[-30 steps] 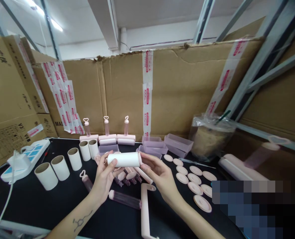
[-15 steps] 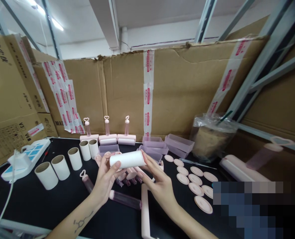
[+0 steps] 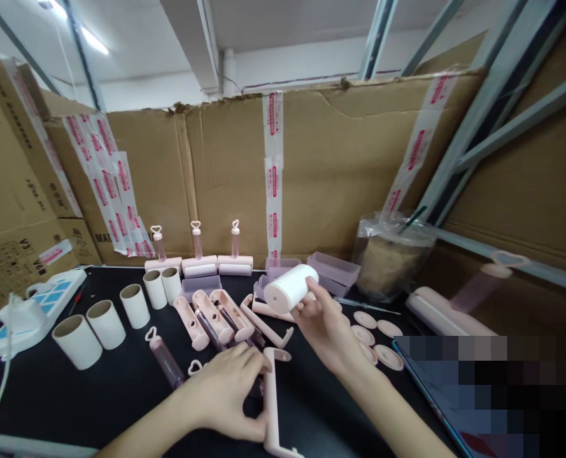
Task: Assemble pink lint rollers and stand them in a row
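A white lint-roller refill (image 3: 290, 289) is gripped in my right hand (image 3: 323, 324), raised above the table. Its near end is closed by a pale disc with a small central hole; my fingers cover part of the other end. My left hand (image 3: 230, 388) is low over the table, thumb and fingers apart, its tips touching the left side of a long pink roller bracket (image 3: 272, 407). A dark translucent handle partly shows beneath that hand. Just beyond, pink roller housings (image 3: 213, 318) lie in a group, and a purple translucent handle (image 3: 165, 362) rests to the left.
Several white rolls (image 3: 106, 324) stand at left beside a power strip (image 3: 67, 292). Three assembled rollers (image 3: 199, 264) stand by the cardboard wall (image 3: 225, 172). Pink discs (image 3: 388, 358) lie at right, near a bagged drink cup (image 3: 385, 264), purple trays (image 3: 333, 273) and a thin tool (image 3: 368, 305).
My left hand has let go of the white refill and come down to the pink bracket. My right hand now holds the refill alone, further right, with its closed end turned toward me.
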A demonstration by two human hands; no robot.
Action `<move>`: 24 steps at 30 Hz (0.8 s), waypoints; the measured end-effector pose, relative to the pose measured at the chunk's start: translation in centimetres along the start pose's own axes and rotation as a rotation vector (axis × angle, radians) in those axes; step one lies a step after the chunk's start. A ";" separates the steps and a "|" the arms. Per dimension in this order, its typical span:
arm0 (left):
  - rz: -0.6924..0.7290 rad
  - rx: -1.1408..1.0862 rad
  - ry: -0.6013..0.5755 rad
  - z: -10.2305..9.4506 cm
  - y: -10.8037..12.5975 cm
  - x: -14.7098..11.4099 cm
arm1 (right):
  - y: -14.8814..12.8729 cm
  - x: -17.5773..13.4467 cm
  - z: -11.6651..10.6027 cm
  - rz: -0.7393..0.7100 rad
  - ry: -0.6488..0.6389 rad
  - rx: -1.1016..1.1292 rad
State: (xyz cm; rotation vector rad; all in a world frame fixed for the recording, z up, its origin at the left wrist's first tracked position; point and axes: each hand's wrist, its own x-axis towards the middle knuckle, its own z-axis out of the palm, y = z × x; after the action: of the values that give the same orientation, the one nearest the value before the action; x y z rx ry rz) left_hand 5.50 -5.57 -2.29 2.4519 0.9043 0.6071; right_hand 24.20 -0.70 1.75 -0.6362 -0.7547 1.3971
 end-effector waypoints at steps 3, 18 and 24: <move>-0.019 0.213 -0.073 0.3 0.2 0.2 | -1.2 0.1 0.0 0.049 0.029 0.053; -0.269 -0.984 0.135 0.9 0.0 0.0 | -3.8 -0.8 -0.2 0.172 0.070 -0.057; -0.417 -1.271 0.179 1.0 0.2 0.9 | -1.2 -1.7 0.5 0.247 0.078 -0.200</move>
State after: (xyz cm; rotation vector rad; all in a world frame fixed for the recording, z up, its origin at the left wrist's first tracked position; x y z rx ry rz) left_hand 6.78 -5.38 -2.78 1.0613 0.7019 0.8742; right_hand 24.49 -2.47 2.84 -0.9613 -0.7792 1.5219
